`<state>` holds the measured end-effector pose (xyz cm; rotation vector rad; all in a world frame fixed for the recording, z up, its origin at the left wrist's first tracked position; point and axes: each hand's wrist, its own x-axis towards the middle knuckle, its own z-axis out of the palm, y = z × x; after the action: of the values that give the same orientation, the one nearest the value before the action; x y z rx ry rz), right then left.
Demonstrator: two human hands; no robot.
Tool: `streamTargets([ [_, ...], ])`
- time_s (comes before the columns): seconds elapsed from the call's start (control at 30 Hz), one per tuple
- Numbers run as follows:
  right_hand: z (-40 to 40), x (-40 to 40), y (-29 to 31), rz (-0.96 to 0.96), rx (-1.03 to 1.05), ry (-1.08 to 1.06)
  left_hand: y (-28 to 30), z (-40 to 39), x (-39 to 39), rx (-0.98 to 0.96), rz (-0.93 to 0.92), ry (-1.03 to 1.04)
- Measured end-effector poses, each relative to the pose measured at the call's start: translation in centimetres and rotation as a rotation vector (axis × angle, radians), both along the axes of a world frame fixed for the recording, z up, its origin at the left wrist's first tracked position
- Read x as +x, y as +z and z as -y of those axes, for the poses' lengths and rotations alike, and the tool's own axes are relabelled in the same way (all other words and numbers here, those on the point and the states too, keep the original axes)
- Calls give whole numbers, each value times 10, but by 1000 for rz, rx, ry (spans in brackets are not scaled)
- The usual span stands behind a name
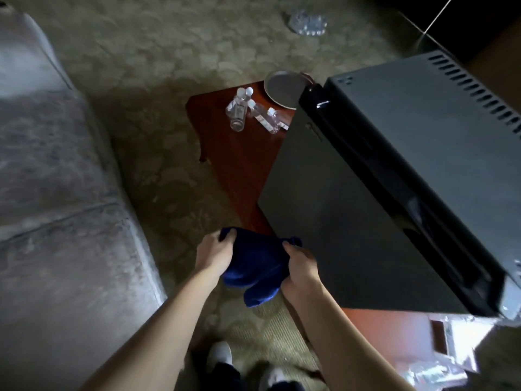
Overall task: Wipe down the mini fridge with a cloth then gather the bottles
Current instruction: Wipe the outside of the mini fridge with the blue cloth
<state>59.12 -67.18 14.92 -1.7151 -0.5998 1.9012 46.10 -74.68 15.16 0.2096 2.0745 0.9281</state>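
The blue cloth (258, 266) hangs bunched between both hands just off the near corner of the mini fridge (380, 193), above the carpet and the edge of the red-brown low table (239, 153) on which the fridge stands. The left hand (215, 253) pinches one upper corner of the cloth with curled fingers, and the right hand (300, 268) clenches the other end, close beside the fridge's dark door face but apparently not touching it. The step in hand looks like readying the cloth, so it would pay to fold it into a flat pad, take it in one hand, and wipe the door in overlapping strokes from the top edge down, then the vented top, steadying the fridge with the free hand. The clear bottles (251, 112) lie clustered on the far end of the table, next to a round grey tray (282, 88); more plastic bottles (308, 22) sit well apart on the carpet. A grey sofa (56, 193) runs along the left.
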Motion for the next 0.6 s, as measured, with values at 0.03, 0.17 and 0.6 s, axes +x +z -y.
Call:
streamTargets([
  [0.03,-6,-8,1,-36,-25,11,2,-7,-10,0,-1,-6],
  [0.17,-23,-34,2,-216,-92,149,8,-43,-48,-27,20,35],
  [0.6,-116,-154,-29,204,32,320,0,-191,-183,-184,328,-195],
])
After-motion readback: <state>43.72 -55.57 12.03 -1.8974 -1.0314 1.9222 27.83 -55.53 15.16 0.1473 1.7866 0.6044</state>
